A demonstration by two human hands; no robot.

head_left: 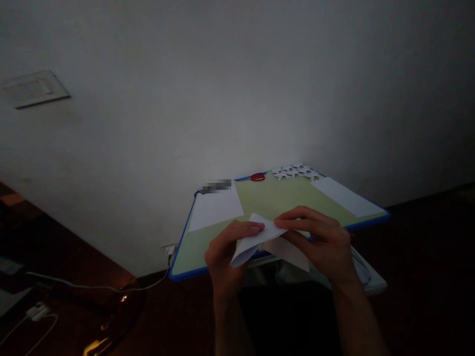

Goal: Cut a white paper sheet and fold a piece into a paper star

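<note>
A partly folded sheet of white paper (256, 240) is held up in front of the table's near edge. My left hand (228, 249) pinches its left side, the thumb lying on top and the paper curling into a loop below. On the other side my right hand (321, 240) grips the paper between fingers and thumb. A loose flap hangs down between the hands. Beyond them, several small folded white paper pieces (295, 171) lie in rows at the table's far edge, beside red-handled scissors (257, 177).
The light green table (270, 195) has a blue rim and stands against a wall. White sheets lie at its left (217, 207) and right (347, 197). A cable (92, 287) runs from a wall socket (169, 249) at left. A pale shelf (374, 282) sits below the tabletop.
</note>
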